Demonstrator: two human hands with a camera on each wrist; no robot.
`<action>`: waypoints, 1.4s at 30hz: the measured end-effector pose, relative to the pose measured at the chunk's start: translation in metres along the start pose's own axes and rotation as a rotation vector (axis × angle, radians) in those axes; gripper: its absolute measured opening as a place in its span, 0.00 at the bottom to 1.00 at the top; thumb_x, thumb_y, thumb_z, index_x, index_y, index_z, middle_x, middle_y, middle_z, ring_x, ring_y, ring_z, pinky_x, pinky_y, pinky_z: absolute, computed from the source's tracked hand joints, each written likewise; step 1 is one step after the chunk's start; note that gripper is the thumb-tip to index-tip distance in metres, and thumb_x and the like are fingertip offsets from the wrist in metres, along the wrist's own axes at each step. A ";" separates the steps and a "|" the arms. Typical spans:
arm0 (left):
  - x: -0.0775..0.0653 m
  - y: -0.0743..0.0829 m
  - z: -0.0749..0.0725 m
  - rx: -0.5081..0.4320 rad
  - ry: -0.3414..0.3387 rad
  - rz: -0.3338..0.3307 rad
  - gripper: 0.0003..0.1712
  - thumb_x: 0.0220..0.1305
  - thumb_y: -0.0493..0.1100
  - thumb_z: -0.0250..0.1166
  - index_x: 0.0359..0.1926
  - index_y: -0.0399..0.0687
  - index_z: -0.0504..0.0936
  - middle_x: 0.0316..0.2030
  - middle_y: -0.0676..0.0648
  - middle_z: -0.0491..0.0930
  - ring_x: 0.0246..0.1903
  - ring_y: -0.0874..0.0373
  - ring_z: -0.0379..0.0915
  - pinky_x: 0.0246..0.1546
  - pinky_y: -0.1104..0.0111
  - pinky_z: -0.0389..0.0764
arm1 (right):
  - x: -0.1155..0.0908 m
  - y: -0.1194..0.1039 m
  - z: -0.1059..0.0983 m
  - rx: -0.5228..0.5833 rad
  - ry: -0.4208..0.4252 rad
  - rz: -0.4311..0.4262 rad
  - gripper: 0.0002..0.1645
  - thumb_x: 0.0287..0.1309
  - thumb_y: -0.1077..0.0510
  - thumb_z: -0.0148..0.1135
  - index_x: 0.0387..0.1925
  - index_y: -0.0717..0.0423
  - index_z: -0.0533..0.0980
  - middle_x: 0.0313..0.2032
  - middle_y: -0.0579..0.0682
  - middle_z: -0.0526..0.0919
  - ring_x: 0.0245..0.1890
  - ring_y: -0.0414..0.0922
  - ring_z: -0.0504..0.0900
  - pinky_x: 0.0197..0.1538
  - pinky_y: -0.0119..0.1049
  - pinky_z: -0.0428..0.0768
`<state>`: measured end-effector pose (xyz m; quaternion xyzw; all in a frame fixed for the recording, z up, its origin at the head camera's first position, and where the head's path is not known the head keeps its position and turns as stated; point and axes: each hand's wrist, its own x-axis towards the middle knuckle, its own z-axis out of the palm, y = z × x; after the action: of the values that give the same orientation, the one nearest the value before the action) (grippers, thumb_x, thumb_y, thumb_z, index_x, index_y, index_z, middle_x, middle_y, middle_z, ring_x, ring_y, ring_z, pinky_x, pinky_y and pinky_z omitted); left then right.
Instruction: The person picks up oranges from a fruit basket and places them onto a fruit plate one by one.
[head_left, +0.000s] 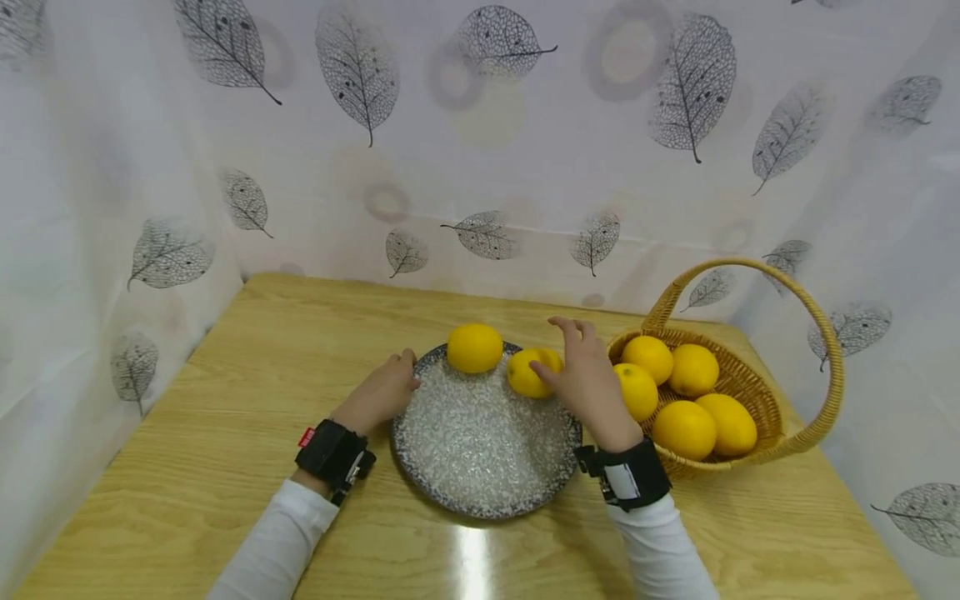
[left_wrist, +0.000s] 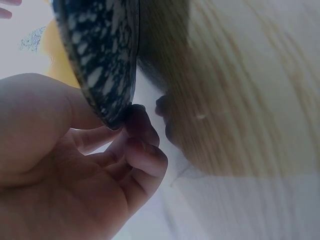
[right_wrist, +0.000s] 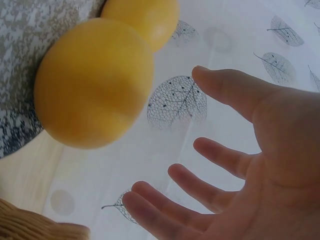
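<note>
The right wrist view shows, from where I'm standing, a right hand [right_wrist: 270,180] with its fingers spread and the thumb well away from them, holding nothing; a gap shows between that thumb and the nearer yellow fruit [right_wrist: 95,85]. That gap is the relation that counts: the fruit lies off to the left of the grip, on the thumb's side, while the fingers are on its far side. Seen from above, the thumb crosses in front of the fruit, but the two look apart. Its long axis is hard to read; it seems to run crosswise under the hand, though from the wrist it looks nearly round.

Just beyond that fruit, farther left of the grip, sits a second yellow fruit [head_left: 475,348], close beside it at the back of the speckled plate [head_left: 480,450]; I can't tell if they touch. The plate spreads below and to the left of the right hand. At its opposite edge the left hand [left_wrist: 85,185] pinches the rim, thumb above and fingertips curled beneath. Of the two, the right hand is clearly nearer the closer fruit.

To the right of the right hand stands a wicker basket [head_left: 753,379] with five more yellow fruits in it, on the wooden table [head_left: 187,467].
</note>
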<state>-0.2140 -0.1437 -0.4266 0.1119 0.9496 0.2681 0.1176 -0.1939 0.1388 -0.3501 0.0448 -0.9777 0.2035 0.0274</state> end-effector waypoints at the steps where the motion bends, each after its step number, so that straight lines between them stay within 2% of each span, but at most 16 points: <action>1: 0.000 0.000 0.000 0.002 0.000 0.001 0.28 0.78 0.38 0.51 0.70 0.24 0.60 0.60 0.23 0.72 0.59 0.34 0.74 0.61 0.47 0.77 | -0.001 0.000 -0.002 0.009 0.007 0.000 0.44 0.65 0.47 0.68 0.75 0.52 0.61 0.72 0.68 0.61 0.67 0.67 0.68 0.57 0.59 0.78; 7: 0.001 -0.002 0.001 -0.005 -0.013 -0.008 0.30 0.78 0.38 0.51 0.72 0.23 0.57 0.63 0.22 0.69 0.63 0.33 0.71 0.64 0.46 0.74 | -0.004 0.006 -0.016 0.040 0.047 -0.003 0.43 0.66 0.48 0.67 0.75 0.55 0.61 0.71 0.70 0.61 0.68 0.68 0.66 0.63 0.63 0.73; 15: 0.000 -0.001 0.002 -0.009 -0.014 -0.004 0.29 0.78 0.38 0.50 0.71 0.24 0.58 0.62 0.23 0.70 0.63 0.33 0.71 0.64 0.46 0.74 | -0.008 0.023 -0.036 0.042 0.067 0.024 0.42 0.68 0.47 0.65 0.75 0.58 0.60 0.71 0.71 0.59 0.66 0.69 0.67 0.61 0.62 0.74; 20: -0.001 -0.001 0.002 -0.019 -0.014 -0.005 0.29 0.78 0.38 0.50 0.71 0.24 0.58 0.62 0.23 0.70 0.64 0.33 0.71 0.64 0.45 0.73 | -0.010 0.037 -0.043 0.049 0.055 0.055 0.43 0.69 0.47 0.63 0.76 0.59 0.59 0.72 0.73 0.57 0.67 0.71 0.63 0.60 0.65 0.73; 25: -0.001 -0.001 0.003 -0.019 -0.004 -0.003 0.28 0.78 0.37 0.50 0.71 0.23 0.58 0.63 0.22 0.69 0.65 0.32 0.70 0.66 0.45 0.72 | -0.007 0.051 -0.048 0.032 0.004 0.107 0.43 0.69 0.46 0.62 0.75 0.59 0.58 0.73 0.75 0.53 0.71 0.75 0.56 0.67 0.70 0.65; 30: 0.000 -0.002 0.004 -0.018 -0.003 -0.008 0.29 0.78 0.37 0.50 0.71 0.22 0.57 0.64 0.22 0.68 0.66 0.32 0.68 0.67 0.45 0.71 | -0.005 0.065 -0.050 0.000 -0.076 0.163 0.44 0.68 0.45 0.62 0.74 0.62 0.57 0.73 0.77 0.49 0.71 0.77 0.52 0.67 0.72 0.63; 36: 0.002 -0.004 0.004 -0.008 0.001 -0.002 0.29 0.79 0.38 0.50 0.72 0.23 0.57 0.64 0.22 0.69 0.65 0.32 0.69 0.66 0.45 0.72 | -0.008 0.077 -0.048 -0.039 -0.175 0.182 0.45 0.67 0.42 0.61 0.71 0.71 0.61 0.67 0.82 0.56 0.65 0.76 0.62 0.64 0.67 0.68; 42: 0.003 -0.004 0.004 -0.001 -0.006 -0.003 0.30 0.79 0.38 0.50 0.72 0.23 0.56 0.65 0.22 0.68 0.65 0.32 0.69 0.66 0.45 0.72 | -0.012 0.086 -0.048 -0.065 -0.255 0.203 0.43 0.68 0.41 0.56 0.70 0.70 0.62 0.65 0.82 0.58 0.60 0.74 0.69 0.62 0.64 0.71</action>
<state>-0.2162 -0.1441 -0.4329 0.1111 0.9493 0.2680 0.1208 -0.1892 0.2372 -0.3412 -0.0297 -0.9788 0.1663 -0.1160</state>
